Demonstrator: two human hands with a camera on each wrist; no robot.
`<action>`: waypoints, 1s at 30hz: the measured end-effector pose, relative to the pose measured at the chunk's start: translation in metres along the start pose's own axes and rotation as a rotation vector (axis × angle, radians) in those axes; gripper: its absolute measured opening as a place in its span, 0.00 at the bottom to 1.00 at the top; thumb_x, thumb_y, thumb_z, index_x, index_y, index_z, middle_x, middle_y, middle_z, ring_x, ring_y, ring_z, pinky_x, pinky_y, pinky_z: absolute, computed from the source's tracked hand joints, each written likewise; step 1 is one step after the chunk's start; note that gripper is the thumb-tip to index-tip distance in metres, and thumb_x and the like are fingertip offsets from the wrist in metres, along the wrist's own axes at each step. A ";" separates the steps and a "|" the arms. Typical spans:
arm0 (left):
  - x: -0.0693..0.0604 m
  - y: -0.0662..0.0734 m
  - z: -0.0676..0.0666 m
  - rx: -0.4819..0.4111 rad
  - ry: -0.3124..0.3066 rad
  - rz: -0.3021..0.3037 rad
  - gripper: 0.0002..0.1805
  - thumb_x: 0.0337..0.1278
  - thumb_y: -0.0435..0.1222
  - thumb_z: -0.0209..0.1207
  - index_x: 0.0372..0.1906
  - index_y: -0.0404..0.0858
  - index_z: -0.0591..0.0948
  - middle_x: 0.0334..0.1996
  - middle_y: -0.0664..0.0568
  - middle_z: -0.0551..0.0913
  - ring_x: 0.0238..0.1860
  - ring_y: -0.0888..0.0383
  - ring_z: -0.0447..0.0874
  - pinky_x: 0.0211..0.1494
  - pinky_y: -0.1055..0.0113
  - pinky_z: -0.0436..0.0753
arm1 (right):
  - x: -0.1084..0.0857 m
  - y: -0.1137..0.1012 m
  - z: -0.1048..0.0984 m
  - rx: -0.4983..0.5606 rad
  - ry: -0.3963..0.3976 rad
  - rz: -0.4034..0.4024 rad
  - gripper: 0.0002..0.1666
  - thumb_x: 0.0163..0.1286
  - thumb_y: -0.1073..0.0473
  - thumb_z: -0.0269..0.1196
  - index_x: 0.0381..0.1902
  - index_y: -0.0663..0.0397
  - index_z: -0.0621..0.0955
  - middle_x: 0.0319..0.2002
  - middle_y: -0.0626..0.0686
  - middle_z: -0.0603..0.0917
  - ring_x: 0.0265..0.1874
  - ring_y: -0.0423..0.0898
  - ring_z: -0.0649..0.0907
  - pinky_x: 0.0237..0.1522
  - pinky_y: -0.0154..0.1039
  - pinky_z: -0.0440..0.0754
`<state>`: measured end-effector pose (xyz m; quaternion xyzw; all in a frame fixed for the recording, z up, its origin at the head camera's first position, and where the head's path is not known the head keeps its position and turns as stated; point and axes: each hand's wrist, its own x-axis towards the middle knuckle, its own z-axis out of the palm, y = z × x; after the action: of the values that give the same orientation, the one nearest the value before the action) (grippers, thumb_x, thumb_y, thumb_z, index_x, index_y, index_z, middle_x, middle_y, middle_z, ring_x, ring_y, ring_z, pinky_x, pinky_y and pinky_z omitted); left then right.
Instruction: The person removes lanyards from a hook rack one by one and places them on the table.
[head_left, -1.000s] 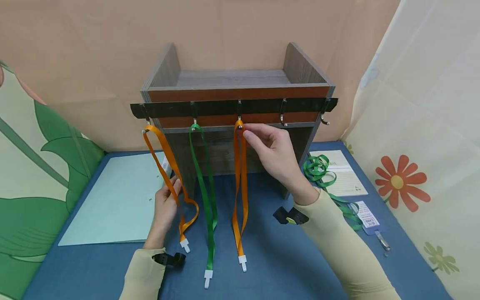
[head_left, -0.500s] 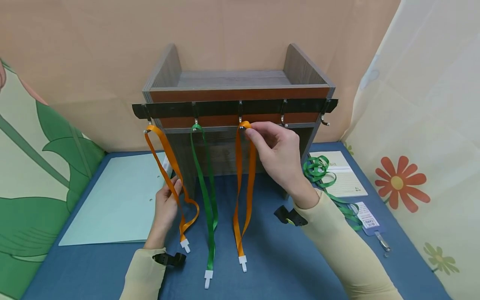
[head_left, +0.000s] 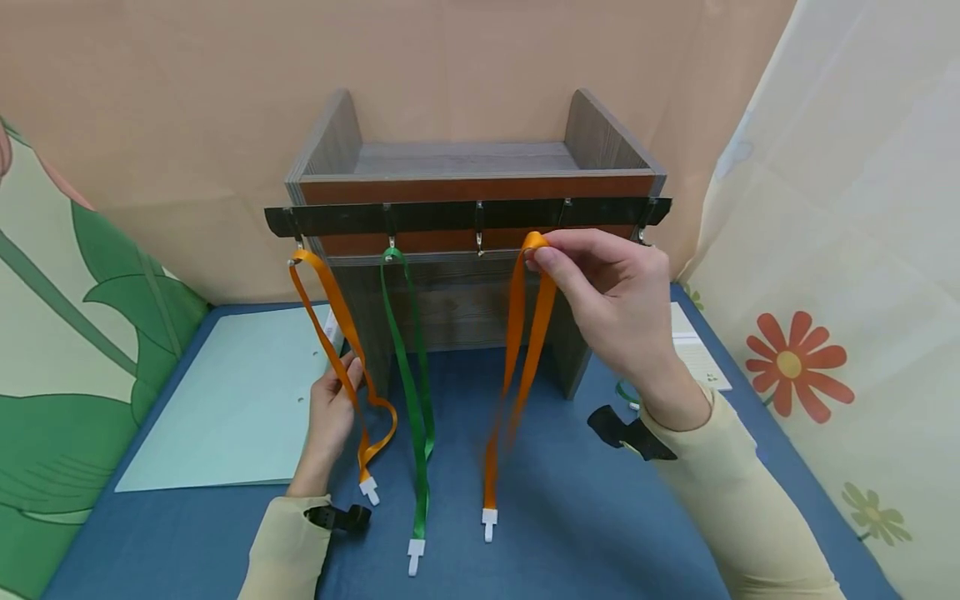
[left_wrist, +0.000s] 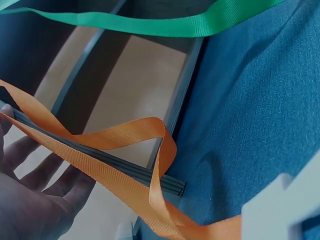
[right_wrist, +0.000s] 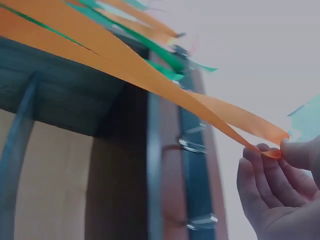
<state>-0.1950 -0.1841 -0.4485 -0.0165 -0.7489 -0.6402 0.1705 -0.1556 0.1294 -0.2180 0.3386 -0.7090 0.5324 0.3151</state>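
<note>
Orange lanyard (head_left: 513, 333) is pinched at its top loop between the thumb and fingers of the right hand (head_left: 618, 308), in front of a black hook rail (head_left: 442, 217), to the right of the bare middle hook (head_left: 479, 242). Its lower straps are blurred. The fourth hook's tip is covered by that hand, and a green coil (head_left: 626, 393) and a notebook (head_left: 697, 358) are partly hidden by the wrist and sleeve. A second orange strap (head_left: 340, 308) is touched by the left hand (head_left: 332, 408); whether it is gripped cannot be told, as the fingers are partly covered. Half a second ago, the pinched loop was seen at the middle hook; since then it has been carried right, and a badge, visible then, has been blocked from sight.
</note>
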 end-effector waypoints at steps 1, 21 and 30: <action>0.000 0.000 0.000 -0.004 0.000 -0.004 0.22 0.71 0.41 0.50 0.60 0.30 0.76 0.52 0.38 0.79 0.46 0.58 0.78 0.49 0.71 0.75 | 0.001 -0.002 -0.004 0.016 0.001 -0.004 0.10 0.60 0.78 0.62 0.41 0.71 0.83 0.36 0.57 0.86 0.34 0.51 0.85 0.39 0.42 0.82; 0.000 0.012 -0.001 0.000 -0.020 -0.064 0.21 0.72 0.36 0.49 0.61 0.27 0.74 0.54 0.35 0.77 0.47 0.53 0.74 0.50 0.66 0.73 | 0.019 -0.015 -0.058 0.375 0.185 0.118 0.11 0.65 0.75 0.59 0.42 0.82 0.79 0.35 0.69 0.82 0.35 0.58 0.84 0.46 0.44 0.79; -0.001 0.002 0.000 0.010 -0.003 -0.035 0.22 0.72 0.41 0.49 0.61 0.30 0.75 0.52 0.37 0.78 0.44 0.57 0.75 0.49 0.68 0.73 | 0.029 0.014 -0.091 0.692 0.278 0.238 0.14 0.66 0.74 0.58 0.45 0.85 0.76 0.36 0.71 0.79 0.36 0.63 0.80 0.50 0.47 0.77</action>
<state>-0.1939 -0.1835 -0.4464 -0.0038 -0.7524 -0.6394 0.1582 -0.1751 0.2164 -0.1807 0.2649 -0.4723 0.8136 0.2114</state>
